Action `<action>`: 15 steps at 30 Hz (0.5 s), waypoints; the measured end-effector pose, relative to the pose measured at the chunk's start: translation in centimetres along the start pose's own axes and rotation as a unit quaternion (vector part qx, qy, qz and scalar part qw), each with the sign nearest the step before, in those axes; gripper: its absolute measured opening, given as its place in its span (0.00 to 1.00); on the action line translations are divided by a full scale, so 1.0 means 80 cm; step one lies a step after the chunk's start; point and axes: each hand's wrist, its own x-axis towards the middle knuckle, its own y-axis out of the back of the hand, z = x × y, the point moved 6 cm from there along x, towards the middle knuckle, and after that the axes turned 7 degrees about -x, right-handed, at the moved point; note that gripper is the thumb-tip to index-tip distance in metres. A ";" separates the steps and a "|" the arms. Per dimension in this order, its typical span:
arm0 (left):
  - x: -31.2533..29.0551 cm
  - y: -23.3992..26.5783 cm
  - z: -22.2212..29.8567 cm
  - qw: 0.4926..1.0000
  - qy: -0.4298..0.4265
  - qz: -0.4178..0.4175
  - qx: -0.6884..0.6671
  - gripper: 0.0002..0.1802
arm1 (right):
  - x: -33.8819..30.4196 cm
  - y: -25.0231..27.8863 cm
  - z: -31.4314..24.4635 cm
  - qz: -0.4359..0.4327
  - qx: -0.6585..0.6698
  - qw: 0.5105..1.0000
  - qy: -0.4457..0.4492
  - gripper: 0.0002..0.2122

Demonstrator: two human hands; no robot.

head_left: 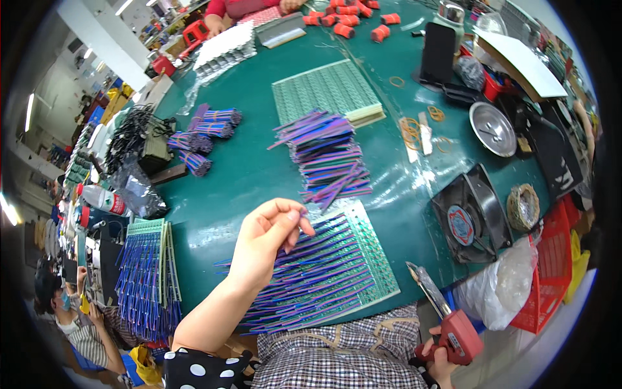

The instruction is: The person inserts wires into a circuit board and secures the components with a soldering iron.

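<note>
My left hand (269,233) hovers over a green circuit board panel (379,269), thumb and fingers pinched together; what they hold, if anything, is too small to make out. Rows of thin blue and purple wires (317,275) lie across that panel, their ends sticking out at its left side. At the lower right my right hand (439,355) grips a red soldering gun (460,337), its metal tip pointing up and left, apart from the panel's right edge. Beyond the left hand is a loose pile of cut wires (330,159), partly over a stack of bare green panels (327,91).
Left stand wired panels (148,279), wire bundles (207,129) and a bottle (103,199). Right are a black fan (466,217), metal bowl (492,128), tape roll (523,207), red basket (551,272) and phone (438,52). A co-worker's hand (215,26) shows at the far edge.
</note>
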 end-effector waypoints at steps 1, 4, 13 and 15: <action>-0.008 -0.008 0.001 1.000 0.007 -0.004 -0.002 0.06 | 0.001 -0.004 -0.003 -0.009 0.015 1.000 -0.007 0.27; -0.018 -0.032 -0.006 0.993 0.084 -0.055 -0.062 0.03 | -0.002 -0.004 0.000 -0.039 0.007 0.999 -0.010 0.28; -0.029 -0.043 -0.011 0.996 0.071 -0.053 -0.030 0.03 | -0.019 0.006 0.016 -0.035 0.030 0.999 -0.009 0.27; -0.033 -0.046 -0.011 0.996 0.069 -0.052 -0.023 0.03 | -0.020 0.007 0.014 -0.027 0.022 0.999 0.003 0.26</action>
